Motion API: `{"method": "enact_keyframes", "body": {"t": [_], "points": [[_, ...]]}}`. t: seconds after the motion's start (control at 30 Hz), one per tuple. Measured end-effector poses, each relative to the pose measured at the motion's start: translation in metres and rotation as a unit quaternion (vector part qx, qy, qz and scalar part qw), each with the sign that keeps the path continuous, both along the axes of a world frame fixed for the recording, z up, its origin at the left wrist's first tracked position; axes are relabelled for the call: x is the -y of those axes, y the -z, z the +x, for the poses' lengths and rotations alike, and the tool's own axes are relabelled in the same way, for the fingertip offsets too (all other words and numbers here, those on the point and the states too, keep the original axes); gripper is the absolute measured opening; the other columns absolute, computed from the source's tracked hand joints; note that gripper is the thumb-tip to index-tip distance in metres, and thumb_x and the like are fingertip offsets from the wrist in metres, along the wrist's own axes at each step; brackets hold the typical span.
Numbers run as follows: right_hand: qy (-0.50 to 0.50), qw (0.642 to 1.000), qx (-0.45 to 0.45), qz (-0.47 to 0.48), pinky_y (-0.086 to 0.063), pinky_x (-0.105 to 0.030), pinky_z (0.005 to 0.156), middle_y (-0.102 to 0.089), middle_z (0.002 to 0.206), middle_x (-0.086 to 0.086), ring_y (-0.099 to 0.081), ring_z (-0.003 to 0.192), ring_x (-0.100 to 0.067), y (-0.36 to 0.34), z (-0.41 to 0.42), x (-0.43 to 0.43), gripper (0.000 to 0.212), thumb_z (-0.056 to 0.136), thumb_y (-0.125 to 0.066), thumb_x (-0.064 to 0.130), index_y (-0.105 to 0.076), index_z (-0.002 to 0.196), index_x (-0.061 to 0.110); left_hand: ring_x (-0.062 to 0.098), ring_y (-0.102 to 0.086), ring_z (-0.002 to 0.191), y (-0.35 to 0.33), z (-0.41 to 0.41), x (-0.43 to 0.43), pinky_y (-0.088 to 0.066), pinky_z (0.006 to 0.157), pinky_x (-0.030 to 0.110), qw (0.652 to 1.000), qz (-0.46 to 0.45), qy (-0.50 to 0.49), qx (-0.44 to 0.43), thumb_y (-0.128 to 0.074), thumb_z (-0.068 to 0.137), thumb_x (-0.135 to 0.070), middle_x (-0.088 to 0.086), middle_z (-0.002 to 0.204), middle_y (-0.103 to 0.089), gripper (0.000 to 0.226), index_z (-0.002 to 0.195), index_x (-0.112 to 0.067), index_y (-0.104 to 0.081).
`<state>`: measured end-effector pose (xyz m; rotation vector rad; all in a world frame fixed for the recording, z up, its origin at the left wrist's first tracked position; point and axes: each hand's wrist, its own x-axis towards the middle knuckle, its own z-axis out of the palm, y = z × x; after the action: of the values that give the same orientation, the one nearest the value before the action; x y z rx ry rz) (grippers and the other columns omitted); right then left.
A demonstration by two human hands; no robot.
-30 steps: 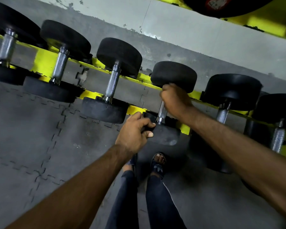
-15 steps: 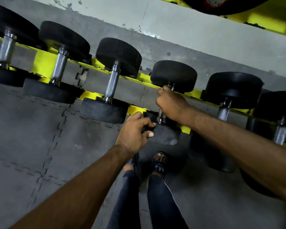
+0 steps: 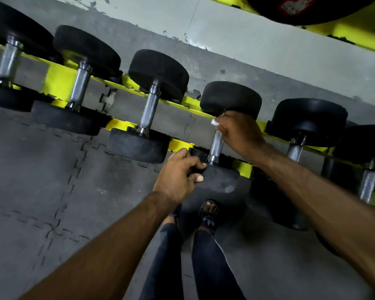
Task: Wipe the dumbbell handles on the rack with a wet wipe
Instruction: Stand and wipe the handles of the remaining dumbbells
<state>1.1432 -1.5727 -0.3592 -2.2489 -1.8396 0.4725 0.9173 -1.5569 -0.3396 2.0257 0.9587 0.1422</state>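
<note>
Head view: my right hand (image 3: 240, 135) was up at the far end of the handle (image 3: 216, 146), fingers curled round the steel with the wet wipe (image 3: 214, 122) bunched beneath them. Only a small white corner of it showed, poking out by my fingertips just under the far head (image 3: 231, 98). The lower stretch of knurled chrome was bare below my palm.

Down at the near end, my left hand (image 3: 178, 176) clamped the edge of the near head (image 3: 219, 180). Its fingers hooked over the black rubber rim and the thumb lay across the front. So both hands were closed, one on each end of the same dumbbell (image 3: 223, 187).

That dumbbell sat tilted across the yellow rack (image 3: 56, 83), far head on the back rail and near head on the front rail. To its left another dumbbell (image 3: 149, 111) lay the same way, well apart from my hands, then a second (image 3: 80, 87), then a third (image 3: 9, 59) cut off by the frame edge. To the right were two more, one handle (image 3: 296, 151) half hidden behind my forearm and one (image 3: 367, 187) near the edge.

Below the rack lay grey interlocking floor mats (image 3: 41, 169), and behind it a grey wall (image 3: 247, 50) with chipped paint. Straight down stood my legs in dark trousers (image 3: 208, 256), with one sandal (image 3: 209, 215) showing beneath the near head. Up in the corner a big black weight (image 3: 301, 9) with a red label sat on an upper yellow shelf (image 3: 355, 33).
</note>
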Motion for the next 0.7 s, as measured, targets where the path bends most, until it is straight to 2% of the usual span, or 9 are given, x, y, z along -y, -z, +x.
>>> {"method": "enact_keyframes", "body": {"t": [0.1,0.2,0.23,0.3,0.33,0.43,0.53,0.63,0.7], "points": [[0.064,0.997,-0.020,0.022,-0.050,-0.039,0.065,-0.066,0.094,-0.010,-0.063,0.087,-0.035,0.001,-0.009,0.001,0.020,0.094,-0.057,0.025,-0.069,0.103,0.013,0.019,-0.050,0.086,0.003,0.000,-0.002,-0.049,0.075,0.030,1.000,-0.001,-0.004,-0.001,-0.080,0.073,-0.005,0.000,0.087,-0.050,0.024,0.093,-0.016,-0.074],[0.172,0.967,-0.167,0.091,-0.053,-0.034,0.074,-0.072,0.096,-0.007,-0.066,0.086,-0.020,0.000,-0.017,0.008,0.018,0.090,-0.065,0.017,-0.073,0.104,0.012,0.018,-0.051,0.086,0.004,0.001,-0.003,-0.048,0.076,0.028,1.000,-0.006,-0.003,-0.004,-0.081,0.072,-0.006,0.000,0.087,-0.050,0.024,0.093,-0.016,-0.074],[0.239,0.932,-0.252,0.103,-0.053,-0.031,0.072,-0.073,0.091,-0.005,-0.066,0.079,-0.015,-0.002,-0.020,0.011,0.016,0.088,-0.067,0.013,-0.075,0.102,0.012,0.017,-0.050,0.087,0.004,0.001,-0.004,-0.047,0.076,0.026,1.000,-0.008,-0.002,-0.008,-0.081,0.072,-0.006,-0.001,0.087,-0.050,0.024,0.093,-0.017,-0.074],[0.369,0.820,-0.425,0.101,-0.051,-0.026,0.056,-0.071,0.073,-0.003,-0.063,0.062,-0.012,-0.009,-0.026,0.019,0.013,0.090,-0.067,0.006,-0.075,0.095,0.015,0.016,-0.050,0.089,0.003,0.001,-0.004,-0.047,0.078,0.025,1.000,-0.016,-0.002,-0.019,-0.082,0.072,-0.007,-0.003,0.088,-0.050,0.025,0.094,-0.017,-0.075],[0.406,0.775,-0.475,0.093,-0.048,-0.024,0.051,-0.069,0.067,-0.002,-0.061,0.058,-0.012,-0.012,-0.029,0.024,0.016,0.091,-0.066,0.003,-0.074,0.092,0.017,0.016,-0.050,0.089,0.001,0.001,-0.005,-0.047,0.079,0.025,1.000,-0.019,-0.001,-0.023,-0.083,0.072,-0.007,-0.003,0.087,-0.049,0.025,0.093,-0.018,-0.074],[0.473,0.691,-0.542,0.073,-0.047,-0.020,0.049,-0.068,0.061,-0.001,-0.061,0.056,-0.013,-0.026,-0.037,0.038,0.015,0.092,-0.064,0.002,-0.071,0.087,0.015,0.014,-0.051,0.087,-0.009,0.006,-0.007,-0.051,0.080,0.031,0.998,-0.045,0.004,-0.041,-0.085,0.070,-0.007,-0.006,0.086,-0.049,0.025,0.090,-0.018,-0.073],[0.530,0.604,-0.590,0.075,-0.050,-0.021,0.051,-0.068,0.063,-0.004,-0.065,0.059,-0.015,-0.041,-0.044,0.047,0.006,0.093,-0.065,0.006,-0.068,0.088,0.009,0.012,-0.059,0.090,-0.025,0.014,-0.013,-0.054,0.085,0.029,0.994,-0.091,-0.007,-0.060,-0.086,0.074,-0.016,-0.006,0.095,-0.059,0.028,0.100,-0.017,-0.074],[0.534,0.531,-0.655,0.064,-0.048,-0.020,0.048,-0.064,0.062,-0.005,-0.063,0.056,-0.013,-0.058,-0.055,0.055,0.010,0.095,-0.060,0.006,-0.064,0.087,0.010,-0.003,-0.065,0.088,-0.046,0.024,-0.013,-0.053,0.085,0.016,0.987,-0.143,-0.060,-0.028,-0.083,0.079,-0.015,-0.012,0.093,-0.068,0.036,0.114,-0.016,-0.071],[0.516,0.500,-0.693,0.055,-0.047,-0.019,0.047,-0.062,0.067,-0.008,-0.060,0.054,-0.012,-0.070,-0.063,0.059,0.013,0.096,-0.056,0.005,-0.064,0.087,0.009,-0.010,-0.064,0.080,-0.060,0.032,-0.009,-0.051,0.079,0.009,0.978,-0.183,-0.093,0.030,-0.081,0.080,-0.008,-0.016,0.089,-0.070,0.042,0.120,-0.013,-0.070]]}}
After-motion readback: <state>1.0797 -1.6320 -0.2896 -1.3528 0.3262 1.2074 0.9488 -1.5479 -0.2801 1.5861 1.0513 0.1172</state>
